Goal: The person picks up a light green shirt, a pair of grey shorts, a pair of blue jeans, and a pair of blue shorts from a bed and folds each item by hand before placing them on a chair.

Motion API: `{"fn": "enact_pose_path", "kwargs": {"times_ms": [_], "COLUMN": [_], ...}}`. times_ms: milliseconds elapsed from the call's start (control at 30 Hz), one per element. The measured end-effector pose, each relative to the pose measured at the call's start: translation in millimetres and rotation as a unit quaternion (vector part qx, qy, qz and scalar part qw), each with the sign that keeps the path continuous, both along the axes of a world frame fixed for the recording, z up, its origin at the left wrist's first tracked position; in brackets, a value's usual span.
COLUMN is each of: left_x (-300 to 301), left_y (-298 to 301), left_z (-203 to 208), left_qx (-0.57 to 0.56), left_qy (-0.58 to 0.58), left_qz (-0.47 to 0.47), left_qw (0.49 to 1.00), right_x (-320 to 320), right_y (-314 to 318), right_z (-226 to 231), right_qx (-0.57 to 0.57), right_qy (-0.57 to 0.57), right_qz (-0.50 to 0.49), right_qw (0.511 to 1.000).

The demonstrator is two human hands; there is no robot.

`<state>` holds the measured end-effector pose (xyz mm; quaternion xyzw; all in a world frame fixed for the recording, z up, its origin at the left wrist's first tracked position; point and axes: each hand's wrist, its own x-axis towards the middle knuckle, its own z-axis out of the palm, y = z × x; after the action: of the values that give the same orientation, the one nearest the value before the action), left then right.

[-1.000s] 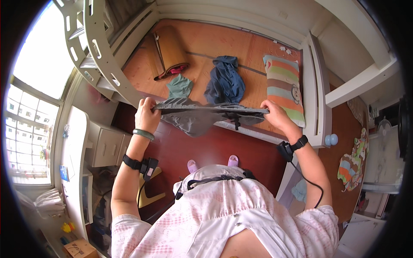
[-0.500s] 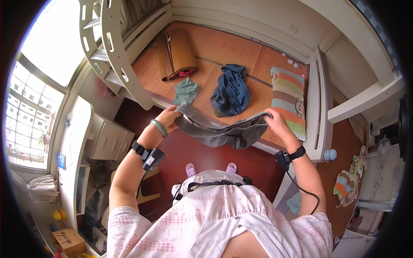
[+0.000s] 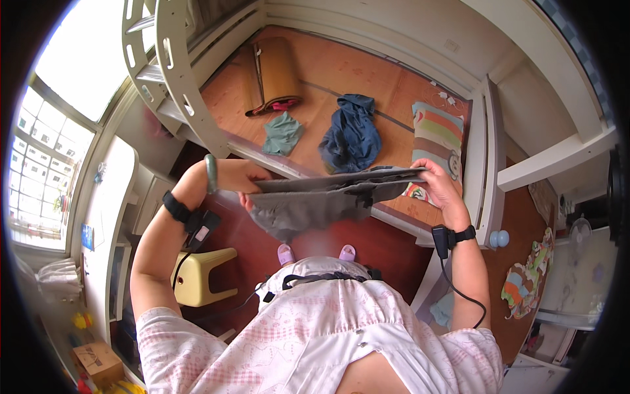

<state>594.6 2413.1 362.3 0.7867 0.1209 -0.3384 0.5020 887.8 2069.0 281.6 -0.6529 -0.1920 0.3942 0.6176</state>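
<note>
Both left hand and right hand pinch a gray garment by its ends, long axis nine-to-three, cloth drooping toward six, bed edge at twelve.

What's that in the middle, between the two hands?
A piece of grey cloth spans the gap: the left hand holds one end and the right hand the other. The head view shows it.
</note>
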Motion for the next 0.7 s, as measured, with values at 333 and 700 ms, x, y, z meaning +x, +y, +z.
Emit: {"fn": "enact_pose_path", "kwargs": {"times_ms": [333, 700], "left_x": [-18, -27], "left_y": [23, 37], "left_z": [-16, 0], "left_qx": [0.001, -0.133], "left_qy": [-0.039, -0.091], "left_qz": [0.028, 0.167], "left_qw": [0.999, 0.973], "right_x": [-8, -13], "right_y": [5, 7], "right_z": [10, 26], "right_qx": [-0.037, 0.034], "right_qy": [-0.128, 0.050], "right_qz": [0.052, 0.066], "right_qw": [0.990, 0.996]}}
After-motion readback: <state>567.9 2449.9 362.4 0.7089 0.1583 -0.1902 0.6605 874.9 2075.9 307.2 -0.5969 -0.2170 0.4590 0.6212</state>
